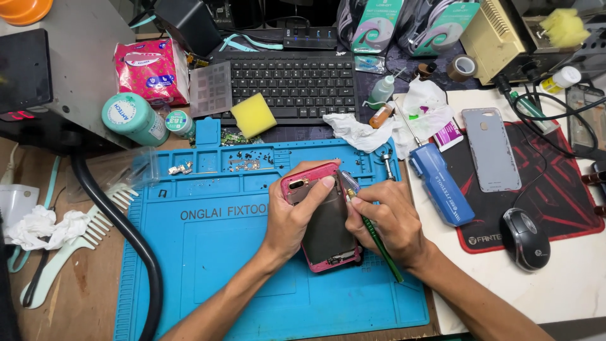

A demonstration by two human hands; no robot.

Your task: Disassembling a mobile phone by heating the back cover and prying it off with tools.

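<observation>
Pink phone frame [322,221], opened and showing its dark inside, is held tilted above the right half of the blue repair mat [208,271], nearer the mat's right edge than its left. It is gripped by the left hand [291,218], whose fingers are wrapped over the left side and top edge, with the thumb laid along the upper rim; this hold appears meant to steady the frame and turn its right edge toward the tool. The right hand [388,221] is closed in a pen-like pinch on a green-handled tool [377,240], whose tip is set against the frame's upper right edge, seemingly so that fine pressure can be given there. The handle slants down toward the mat's near right corner.

Small screws and metal parts [243,163] are kept in the shallow trays along the mat's far edge, apart from the hands. A blue electric screwdriver [442,186] lies just past the mat's right edge, close to the right wrist, so little room is left on that side. A grey back cover [491,148] rests on the red and black mouse pad [568,208], beside a mouse [525,239]. Open mat is left toward the near left corner, bounded by a black hose [129,240] along the left edge.
</observation>
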